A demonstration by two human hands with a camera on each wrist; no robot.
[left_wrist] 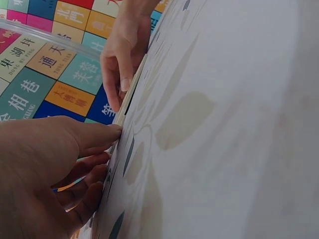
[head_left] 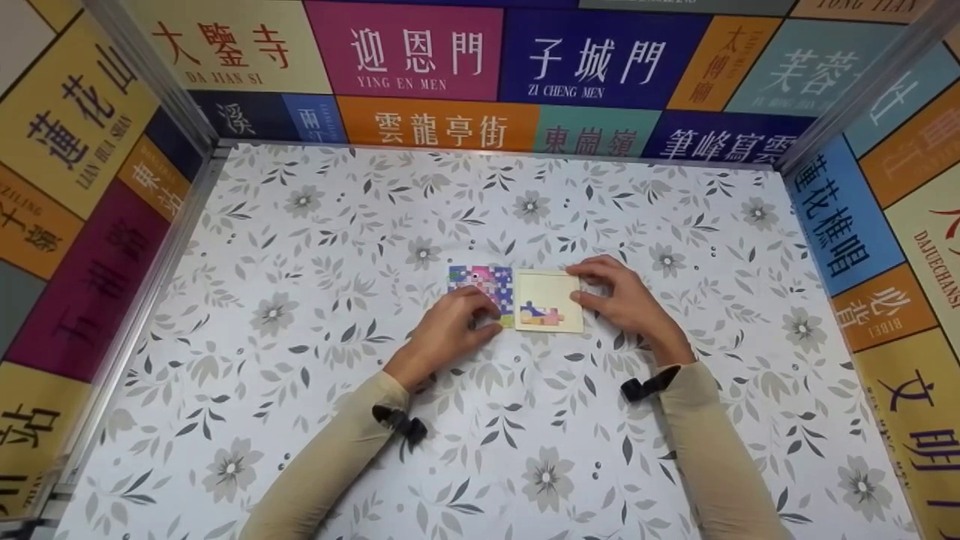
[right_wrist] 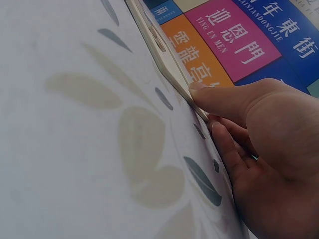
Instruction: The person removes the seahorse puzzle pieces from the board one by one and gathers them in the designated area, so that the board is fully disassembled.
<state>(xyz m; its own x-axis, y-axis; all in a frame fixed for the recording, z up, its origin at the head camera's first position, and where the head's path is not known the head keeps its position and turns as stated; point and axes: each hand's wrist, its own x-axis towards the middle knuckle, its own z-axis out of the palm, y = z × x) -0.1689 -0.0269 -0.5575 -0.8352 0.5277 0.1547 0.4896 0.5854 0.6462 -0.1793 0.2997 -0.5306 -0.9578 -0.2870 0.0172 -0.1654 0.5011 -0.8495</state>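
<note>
A pale square puzzle tray [head_left: 549,289] lies on the table, with a few joined purple, yellow and pink jigsaw pieces [head_left: 541,314] along its near side. My right hand [head_left: 621,294] grips the tray's right edge; in the right wrist view the thumb [right_wrist: 219,99] presses the rim. Left of the tray, side by side with it, is a colourful square with a jigsaw-like pattern [head_left: 481,276], partly hidden by my left hand [head_left: 454,319]. The left fingers are loosely bent over it. The left thumb [left_wrist: 102,133] reaches to the tray's near left corner.
The table [head_left: 337,450] has a white cloth printed with grey flowers and leaves. Upright panels [head_left: 420,60] with coloured blocks of large lettering stand at the back and both sides. Both forearms wear beige sleeves with a black wrist device [head_left: 409,427].
</note>
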